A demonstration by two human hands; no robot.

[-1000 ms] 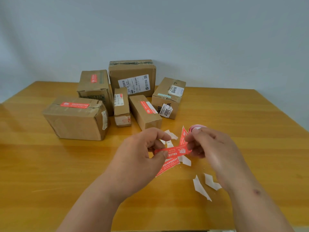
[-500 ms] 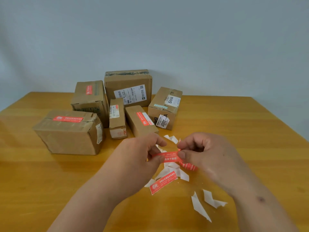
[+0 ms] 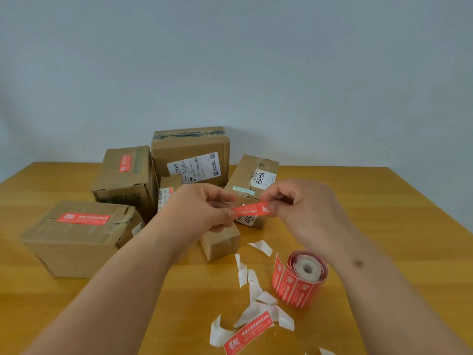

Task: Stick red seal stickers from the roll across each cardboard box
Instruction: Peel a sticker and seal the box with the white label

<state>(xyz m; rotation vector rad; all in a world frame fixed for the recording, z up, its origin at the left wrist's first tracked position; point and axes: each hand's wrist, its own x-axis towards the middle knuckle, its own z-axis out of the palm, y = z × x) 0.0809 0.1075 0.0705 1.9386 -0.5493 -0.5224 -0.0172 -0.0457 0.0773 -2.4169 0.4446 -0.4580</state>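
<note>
Between my two hands stretches a red seal sticker [image 3: 252,209], held level in the air. My left hand [image 3: 202,210] pinches its left end and my right hand [image 3: 299,203] pinches its right end. Behind the sticker stands a small cardboard box [image 3: 252,172] with a BAHA label. The red sticker roll [image 3: 299,278] lies on the table below my right wrist. A large box [image 3: 76,234] at the left and a taller box [image 3: 125,172] behind it each carry a red sticker. A big box [image 3: 190,155] stands at the back, and my left hand partly hides two narrow boxes.
White backing scraps [image 3: 256,285] litter the wooden table [image 3: 384,226] near me. A loose red sticker [image 3: 247,331] lies among them at the front. The blue-grey wall runs right behind the boxes.
Both hands rose and moved away from me toward the boxes with the sticker stretched between them. The roll and a second sticker now lie uncovered on the table.
</note>
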